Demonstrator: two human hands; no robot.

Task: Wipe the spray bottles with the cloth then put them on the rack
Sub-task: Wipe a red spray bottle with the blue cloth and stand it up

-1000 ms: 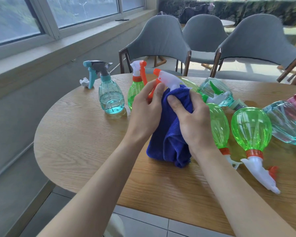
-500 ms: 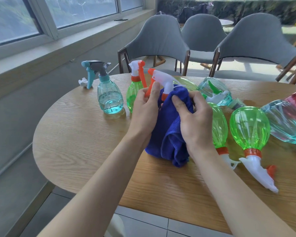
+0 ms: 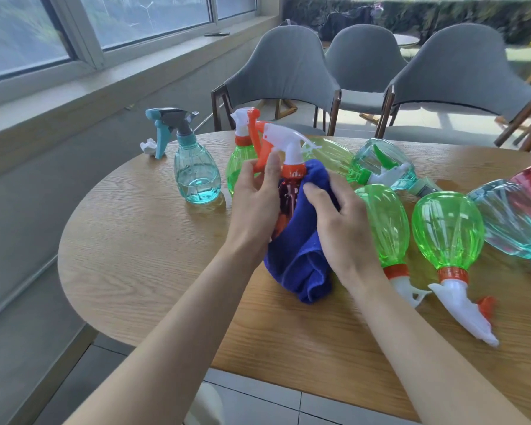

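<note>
Right hand (image 3: 341, 228) slid cloth (image 3: 301, 268) lower on bottle (image 3: 287, 191) left hand (image 3: 255, 207) grips.

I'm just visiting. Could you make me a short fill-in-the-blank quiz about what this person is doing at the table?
1. The left hand grips a red bottle whose trigger lever is ____.
2. The right hand holds a cloth, coloured ____, against that bottle.
3. The teal bottle stands ____ on the table.
4. The grey chairs behind the table number ____.

Missing words: orange; blue; upright; three.
</note>
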